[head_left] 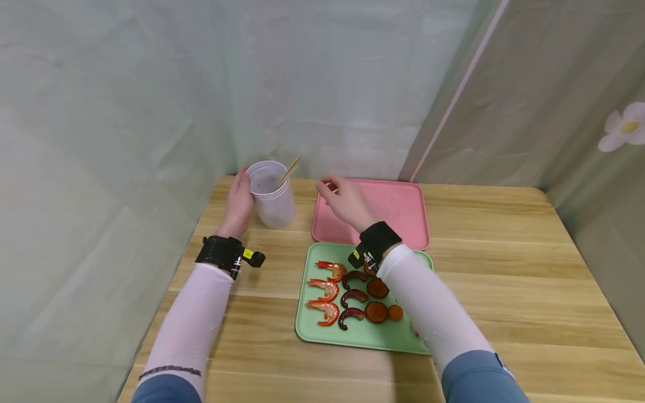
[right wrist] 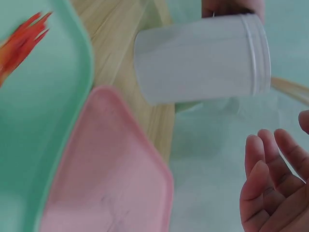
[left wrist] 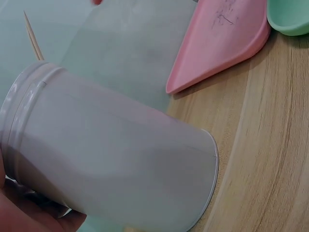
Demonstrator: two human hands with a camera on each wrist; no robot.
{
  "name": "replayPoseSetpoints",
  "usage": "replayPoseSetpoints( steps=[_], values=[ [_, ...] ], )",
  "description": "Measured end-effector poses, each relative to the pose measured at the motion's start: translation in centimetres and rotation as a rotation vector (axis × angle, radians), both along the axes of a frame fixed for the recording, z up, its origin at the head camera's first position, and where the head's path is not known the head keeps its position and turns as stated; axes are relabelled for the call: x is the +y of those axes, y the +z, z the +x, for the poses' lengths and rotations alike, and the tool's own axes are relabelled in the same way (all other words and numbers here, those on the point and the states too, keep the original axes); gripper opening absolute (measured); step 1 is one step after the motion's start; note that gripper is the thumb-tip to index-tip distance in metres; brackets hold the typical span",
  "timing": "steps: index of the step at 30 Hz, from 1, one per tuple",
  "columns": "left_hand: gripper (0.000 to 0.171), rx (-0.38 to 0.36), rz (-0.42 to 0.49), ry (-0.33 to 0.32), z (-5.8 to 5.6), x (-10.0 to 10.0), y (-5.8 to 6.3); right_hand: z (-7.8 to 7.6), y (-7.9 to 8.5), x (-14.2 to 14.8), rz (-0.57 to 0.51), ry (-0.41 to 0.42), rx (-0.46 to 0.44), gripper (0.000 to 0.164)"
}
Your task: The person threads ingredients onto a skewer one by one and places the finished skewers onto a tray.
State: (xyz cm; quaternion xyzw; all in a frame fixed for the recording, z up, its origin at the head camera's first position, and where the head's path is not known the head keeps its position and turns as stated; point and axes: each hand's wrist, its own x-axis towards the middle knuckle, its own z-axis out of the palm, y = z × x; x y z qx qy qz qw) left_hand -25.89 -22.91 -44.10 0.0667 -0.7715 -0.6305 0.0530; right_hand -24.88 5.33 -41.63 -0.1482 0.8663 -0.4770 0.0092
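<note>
My left hand holds a translucent white plastic cup by its left side near the rim. The cup stands on the table at the back left and looks tilted in the left wrist view. Thin wooden skewers lean out over its right rim. To the right of the cup, my right hand hovers above the pink tray, its fingers loosely bent. Nothing shows between those fingers in the right wrist view. The cup's far side is hidden.
A green tray lies in front of the pink one. It bears red prawns, dark curled tentacles, round brown slices and a small orange ball; my right forearm covers its right part. Curtains hang behind the wooden table.
</note>
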Motion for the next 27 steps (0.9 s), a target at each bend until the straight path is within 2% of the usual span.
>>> replayPoseSetpoints(
  steps=[9,16,22,27],
  values=[
    [0.066,-0.010,-0.013,0.009,0.2,-0.2,-0.1,-0.8,2.0,-3.8,0.092,0.022,0.079,0.039],
    [0.067,-0.004,-0.001,0.013,0.4,-0.2,-0.2,-0.8,3.0,-5.5,0.126,-0.012,0.126,0.036],
    [0.067,0.006,0.026,-0.005,0.4,-0.3,-0.3,-1.0,3.1,-5.9,0.111,-0.028,0.186,0.032],
    [0.066,0.011,-0.005,-0.002,0.5,-0.4,-0.3,-1.3,2.7,-5.7,0.114,-0.044,0.216,0.032]
  ],
)
